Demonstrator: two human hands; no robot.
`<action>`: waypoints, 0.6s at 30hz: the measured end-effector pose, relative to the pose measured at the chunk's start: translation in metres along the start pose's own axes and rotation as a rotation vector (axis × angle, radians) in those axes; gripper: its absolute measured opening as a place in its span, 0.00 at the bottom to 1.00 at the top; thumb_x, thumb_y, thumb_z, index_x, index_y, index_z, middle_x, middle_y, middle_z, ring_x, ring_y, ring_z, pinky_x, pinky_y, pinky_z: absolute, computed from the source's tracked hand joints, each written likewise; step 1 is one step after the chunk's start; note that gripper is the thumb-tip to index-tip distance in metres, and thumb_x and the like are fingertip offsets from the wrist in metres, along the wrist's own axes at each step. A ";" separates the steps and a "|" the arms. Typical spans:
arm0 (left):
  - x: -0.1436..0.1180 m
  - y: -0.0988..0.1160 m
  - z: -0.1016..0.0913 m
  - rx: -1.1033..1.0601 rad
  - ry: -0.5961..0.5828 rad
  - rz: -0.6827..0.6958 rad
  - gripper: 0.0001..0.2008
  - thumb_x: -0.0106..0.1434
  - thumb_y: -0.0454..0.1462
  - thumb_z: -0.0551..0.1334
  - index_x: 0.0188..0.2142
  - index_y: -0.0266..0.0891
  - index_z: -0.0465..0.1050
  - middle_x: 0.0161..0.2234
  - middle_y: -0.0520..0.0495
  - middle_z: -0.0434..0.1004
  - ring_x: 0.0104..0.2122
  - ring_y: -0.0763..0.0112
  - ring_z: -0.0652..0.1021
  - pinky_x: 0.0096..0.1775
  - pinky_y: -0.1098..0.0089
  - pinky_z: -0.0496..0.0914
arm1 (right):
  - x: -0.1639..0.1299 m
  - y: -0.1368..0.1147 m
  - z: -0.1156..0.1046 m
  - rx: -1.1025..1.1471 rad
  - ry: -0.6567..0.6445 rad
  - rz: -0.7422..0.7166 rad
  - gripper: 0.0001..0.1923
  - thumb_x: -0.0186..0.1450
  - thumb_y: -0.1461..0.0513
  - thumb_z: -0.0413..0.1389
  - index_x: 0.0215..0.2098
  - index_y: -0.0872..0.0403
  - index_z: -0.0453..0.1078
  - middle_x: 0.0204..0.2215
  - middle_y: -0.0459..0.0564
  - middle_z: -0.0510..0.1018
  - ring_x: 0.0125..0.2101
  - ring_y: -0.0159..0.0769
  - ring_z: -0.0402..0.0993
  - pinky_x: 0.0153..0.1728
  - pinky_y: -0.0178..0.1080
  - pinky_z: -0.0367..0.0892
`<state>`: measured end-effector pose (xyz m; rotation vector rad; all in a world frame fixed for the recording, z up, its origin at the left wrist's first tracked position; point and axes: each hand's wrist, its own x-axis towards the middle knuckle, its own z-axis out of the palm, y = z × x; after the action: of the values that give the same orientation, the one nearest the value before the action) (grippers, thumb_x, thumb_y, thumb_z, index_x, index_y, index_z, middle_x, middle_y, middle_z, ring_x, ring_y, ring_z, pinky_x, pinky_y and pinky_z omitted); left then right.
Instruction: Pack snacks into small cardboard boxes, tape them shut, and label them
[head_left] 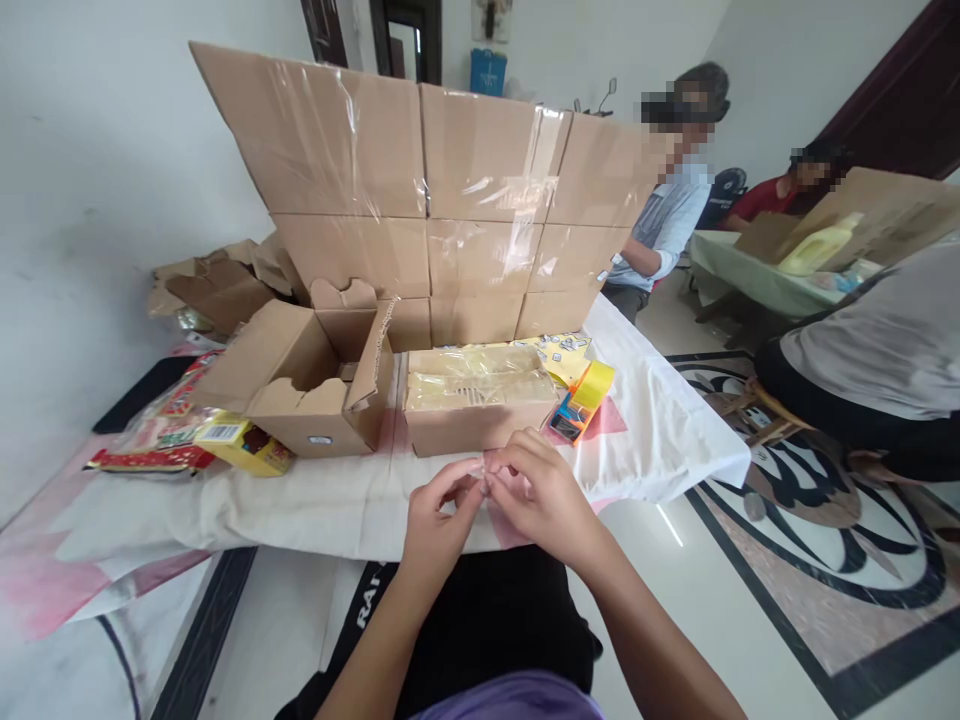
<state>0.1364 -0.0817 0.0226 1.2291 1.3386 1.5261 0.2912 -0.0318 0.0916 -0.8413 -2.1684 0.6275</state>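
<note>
Both hands meet at the table's front edge, fingertips pinched together. My left hand [442,510] is closed, thumb against forefinger, and my right hand [536,490] is closed too, its fingertips touching the left ones. A small, clear-looking scrap may lie between them, but it is too small to make out. Just beyond them sits a cardboard box [480,425] with clear tape over its top. At its right rests an orange tape dispenser [574,412] with a roll of yellow tape [598,380]. To the left stands an open cardboard box [319,425] with raised flaps.
A tall taped cardboard panel [360,150] stands behind the boxes. A yellow packet [244,445] and red-and-clear food bags [161,425] lie at the left on the cloth-covered table [300,510]. One person [660,220] stands at the far right corner; others sit further right.
</note>
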 end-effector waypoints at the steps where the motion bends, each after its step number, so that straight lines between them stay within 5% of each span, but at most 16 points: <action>1: 0.000 0.002 -0.001 0.009 0.005 0.003 0.13 0.64 0.45 0.67 0.44 0.40 0.79 0.26 0.52 0.78 0.25 0.74 0.73 0.31 0.73 0.69 | 0.002 -0.001 0.000 -0.005 0.012 -0.016 0.05 0.67 0.67 0.57 0.35 0.51 0.72 0.32 0.48 0.73 0.37 0.40 0.68 0.39 0.43 0.63; 6: -0.006 0.009 0.007 0.029 -0.033 -0.089 0.22 0.65 0.45 0.65 0.56 0.41 0.70 0.17 0.60 0.70 0.21 0.73 0.71 0.31 0.72 0.68 | 0.017 -0.008 -0.012 0.008 0.102 -0.031 0.06 0.67 0.66 0.57 0.33 0.50 0.72 0.28 0.45 0.71 0.33 0.37 0.68 0.37 0.42 0.61; 11: 0.002 0.001 0.002 -0.025 0.092 -0.252 0.23 0.65 0.48 0.64 0.54 0.41 0.63 0.16 0.62 0.66 0.18 0.73 0.67 0.26 0.74 0.61 | 0.047 0.004 -0.052 0.233 0.329 0.194 0.08 0.65 0.57 0.61 0.30 0.51 0.75 0.23 0.43 0.69 0.26 0.33 0.63 0.31 0.39 0.59; 14: 0.012 -0.012 -0.010 -0.004 0.130 -0.253 0.24 0.64 0.50 0.65 0.53 0.42 0.63 0.16 0.61 0.67 0.19 0.73 0.68 0.27 0.75 0.61 | 0.075 0.025 -0.071 0.395 0.315 0.427 0.13 0.54 0.52 0.67 0.24 0.53 0.76 0.22 0.44 0.73 0.27 0.34 0.65 0.32 0.38 0.59; 18: 0.016 -0.023 -0.012 -0.001 0.117 -0.259 0.23 0.64 0.50 0.64 0.53 0.42 0.63 0.17 0.62 0.65 0.19 0.73 0.66 0.27 0.75 0.60 | 0.106 0.054 -0.069 0.414 0.222 0.607 0.13 0.45 0.53 0.68 0.20 0.54 0.76 0.22 0.46 0.76 0.30 0.35 0.68 0.35 0.39 0.61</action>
<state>0.1189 -0.0656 0.0030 0.9352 1.5087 1.4301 0.3074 0.0932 0.1468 -1.2685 -1.4930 1.1700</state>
